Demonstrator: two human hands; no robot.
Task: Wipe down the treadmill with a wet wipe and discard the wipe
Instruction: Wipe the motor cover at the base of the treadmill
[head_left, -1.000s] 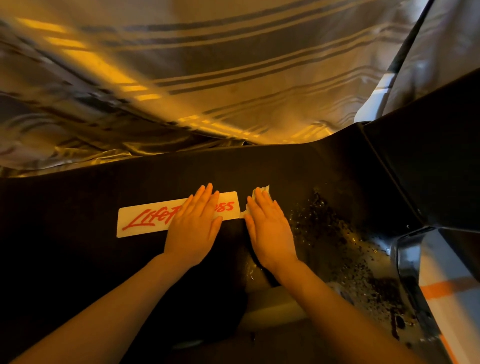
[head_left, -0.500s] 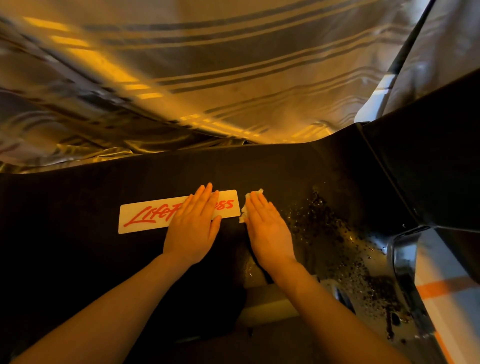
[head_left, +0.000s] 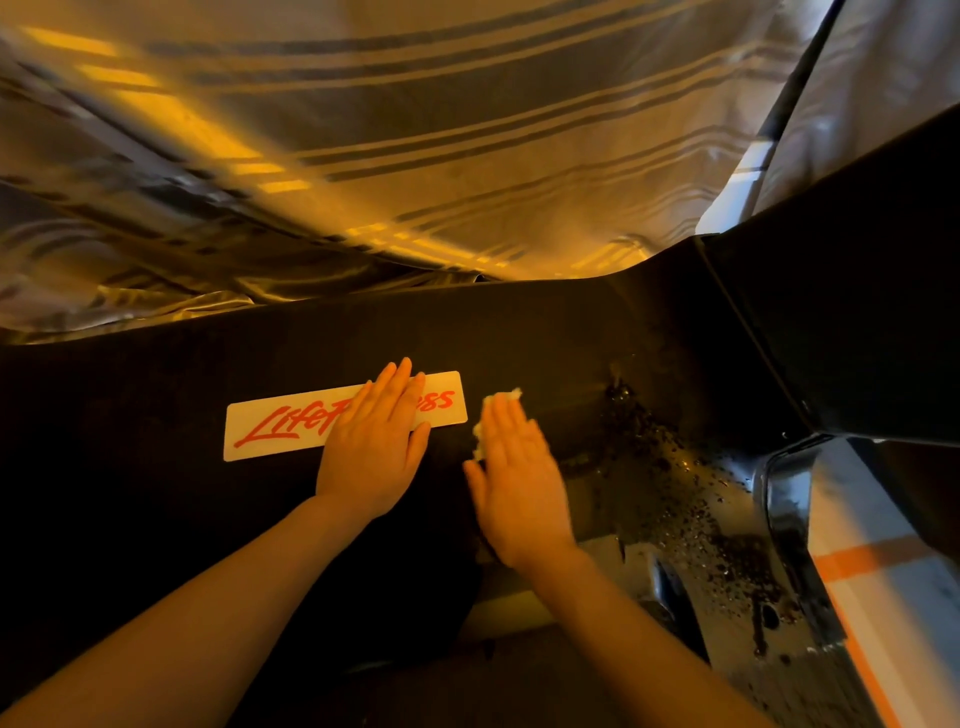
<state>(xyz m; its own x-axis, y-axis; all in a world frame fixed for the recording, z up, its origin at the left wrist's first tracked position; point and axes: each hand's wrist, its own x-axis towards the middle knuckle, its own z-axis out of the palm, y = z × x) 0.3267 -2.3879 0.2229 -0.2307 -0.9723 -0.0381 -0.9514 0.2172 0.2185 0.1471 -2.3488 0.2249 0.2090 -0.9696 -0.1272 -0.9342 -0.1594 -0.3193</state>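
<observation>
The treadmill's black front hood (head_left: 156, 384) fills the middle of the view and carries a white label (head_left: 270, 423) with red script. My left hand (head_left: 374, 447) lies flat on the label's right part, fingers straight. Just to its right, my right hand (head_left: 514, 483) presses a white wet wipe (head_left: 493, 410) flat against the hood with straight fingers. Only the wipe's edges peek out past the fingertips and beside the index finger.
Wet droplets and dark specks (head_left: 670, 467) cover the hood's right side. A black upright (head_left: 852, 291) rises at the right. A striped curtain (head_left: 415, 130) hangs behind the treadmill. A pale floor with an orange stripe (head_left: 872, 561) shows at bottom right.
My right hand with the wipe has slid slightly toward me and rightward on the hood. My left hand stays on the label.
</observation>
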